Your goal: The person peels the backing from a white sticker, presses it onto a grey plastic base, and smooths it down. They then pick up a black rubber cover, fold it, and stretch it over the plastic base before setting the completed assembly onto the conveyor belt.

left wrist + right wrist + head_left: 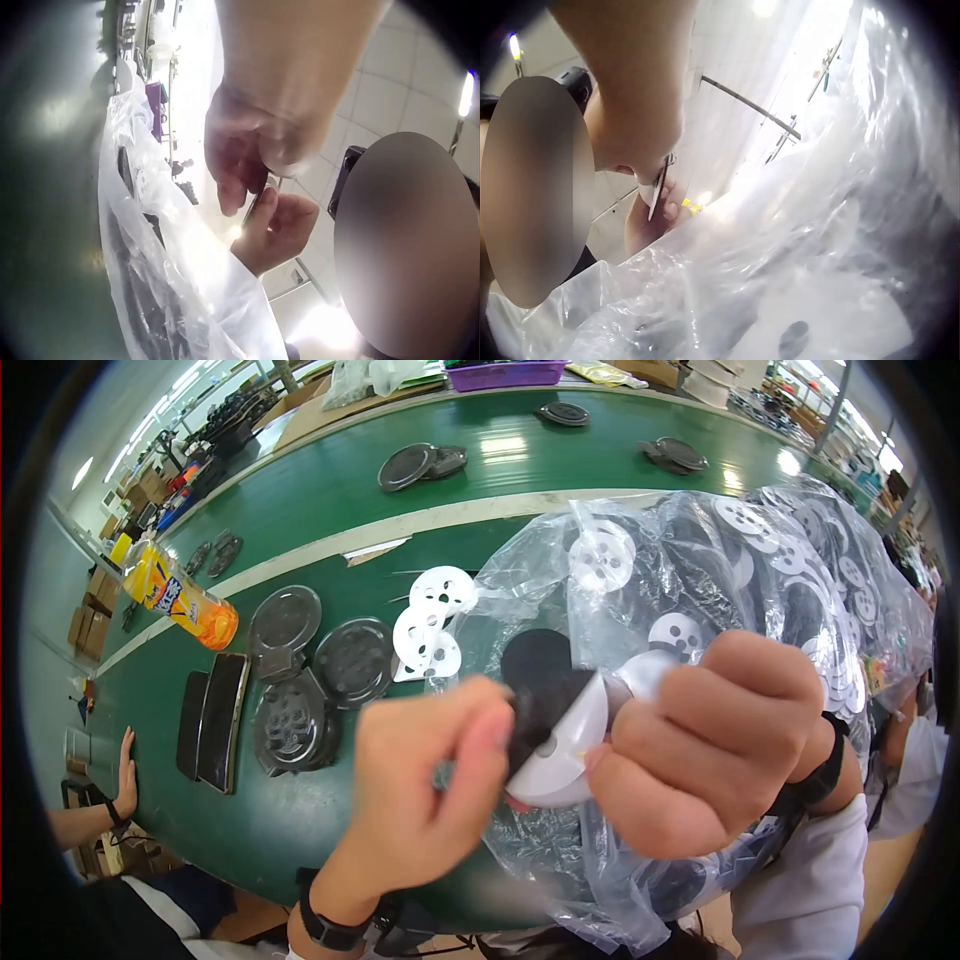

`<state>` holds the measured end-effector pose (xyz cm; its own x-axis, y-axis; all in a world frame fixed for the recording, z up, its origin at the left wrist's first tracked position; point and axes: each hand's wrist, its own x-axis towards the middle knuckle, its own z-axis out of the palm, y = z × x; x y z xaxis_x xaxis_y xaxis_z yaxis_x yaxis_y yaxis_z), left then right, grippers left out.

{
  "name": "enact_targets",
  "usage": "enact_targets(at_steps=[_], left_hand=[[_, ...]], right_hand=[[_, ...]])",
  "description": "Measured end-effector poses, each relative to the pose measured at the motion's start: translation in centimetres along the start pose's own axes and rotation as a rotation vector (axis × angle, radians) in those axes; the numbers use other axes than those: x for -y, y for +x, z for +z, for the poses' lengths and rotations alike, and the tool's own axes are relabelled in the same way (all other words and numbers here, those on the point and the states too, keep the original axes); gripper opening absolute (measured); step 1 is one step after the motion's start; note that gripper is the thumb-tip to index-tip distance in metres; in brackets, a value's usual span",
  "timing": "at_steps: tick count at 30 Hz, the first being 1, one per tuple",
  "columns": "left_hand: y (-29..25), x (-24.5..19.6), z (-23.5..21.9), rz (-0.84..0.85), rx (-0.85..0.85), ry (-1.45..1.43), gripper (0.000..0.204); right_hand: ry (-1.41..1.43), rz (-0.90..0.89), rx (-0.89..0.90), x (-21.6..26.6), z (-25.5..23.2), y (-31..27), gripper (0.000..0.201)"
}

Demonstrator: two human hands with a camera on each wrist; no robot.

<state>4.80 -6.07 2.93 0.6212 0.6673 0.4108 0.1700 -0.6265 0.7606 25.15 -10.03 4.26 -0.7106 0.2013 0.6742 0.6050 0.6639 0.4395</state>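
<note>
Both hands are raised over the clear plastic bag [525, 575], meeting at a round black pad [540, 725] with a white sheet [572, 760] on one side. My left hand [430, 775] pinches the black pad at its left edge, thumb on top. From the right, my right hand [715, 745] grips the white sheet between thumb and curled fingers. In the right wrist view the pad [658, 193] appears edge-on between the hands. Another black disc [535, 655] lies just behind them. White discs with holes [440, 595] overlap in a small pile beside the bag.
Black round plastic cases [355, 662] stand left of the hands, near two dark phones [222, 722] and an orange drink bottle [180, 595]. More cases [408, 466] sit on the green belt [560, 450] behind. Another person's hand [126, 775] rests at the left table edge.
</note>
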Motion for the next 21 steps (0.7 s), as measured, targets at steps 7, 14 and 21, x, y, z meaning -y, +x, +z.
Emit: enact_targets(at_steps=[7, 14, 21], left_hand=[[0.6, 2.7, -4.7, -0.223, -0.62, -0.526, 0.032], [0.7, 4.6, -6.2, -0.138, -0.912, -0.529, 0.031], [1.0, 4.8, -5.1, -0.153, -0.882, -0.576, 0.032]], right_hand=[[0.343, 0.432, 0.112, -1.5, -1.9, 1.5, 0.013], [0.528, 0.735, 0.515, -2.2, 7.8, 3.4, 0.015], [1.02, 1.085, 0.329, -3.1, 12.1, 4.5, 0.02]])
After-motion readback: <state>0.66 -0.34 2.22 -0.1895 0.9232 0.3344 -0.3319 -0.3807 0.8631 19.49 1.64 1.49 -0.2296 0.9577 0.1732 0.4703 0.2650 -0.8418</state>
